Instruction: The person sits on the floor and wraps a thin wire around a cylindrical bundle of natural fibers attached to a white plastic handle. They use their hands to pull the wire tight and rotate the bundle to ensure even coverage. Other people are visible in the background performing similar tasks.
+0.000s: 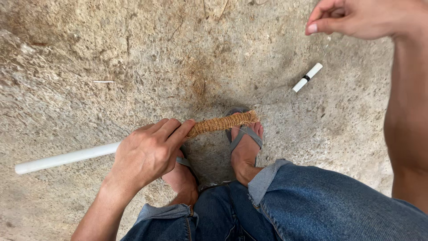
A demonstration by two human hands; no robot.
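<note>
One smooth pipe point(67, 157), coarse-fibre-wrapped.

A rough outdoor work yard: bare, stained concrete ground point(111, 53) strewn with dry coir fibres point(196, 80) beyond the sandalled foot point(245, 147).

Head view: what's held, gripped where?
Left hand grips the white pipe where its coir-rope wrapping begins. Right hand appears to hold nothing.

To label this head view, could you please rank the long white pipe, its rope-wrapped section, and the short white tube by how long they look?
1. Long white pipe, gripped by the left hand.
2. Rope-wrapped section.
3. Short white tube, lying farther from the camera, so it may look smaller than it is.
</note>
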